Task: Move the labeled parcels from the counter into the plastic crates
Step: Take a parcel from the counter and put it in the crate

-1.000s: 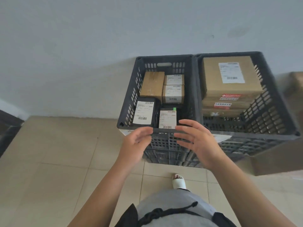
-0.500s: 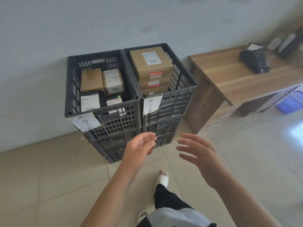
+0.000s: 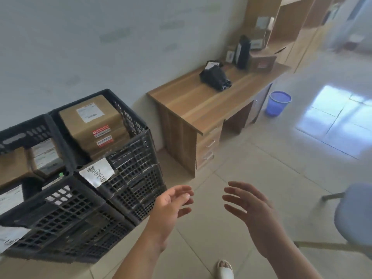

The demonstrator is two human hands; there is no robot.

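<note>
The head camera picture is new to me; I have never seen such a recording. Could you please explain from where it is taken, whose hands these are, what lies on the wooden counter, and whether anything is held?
The picture comes from one wide-angle camera worn on a person's head, looking forward and down, so the two arms at the bottom are the wearer's own. No robot is involved. The left hand and the right hand are both open with relaxed fingers and hold nothing.

On the left stand dark plastic crates, already holding labeled cardboard boxes. On the wooden counter by the wall lie a black bag parcel, an upright dark parcel and a brown box; further items behind them are too blurred to name. A blue bin stands on the floor beyond.
</note>
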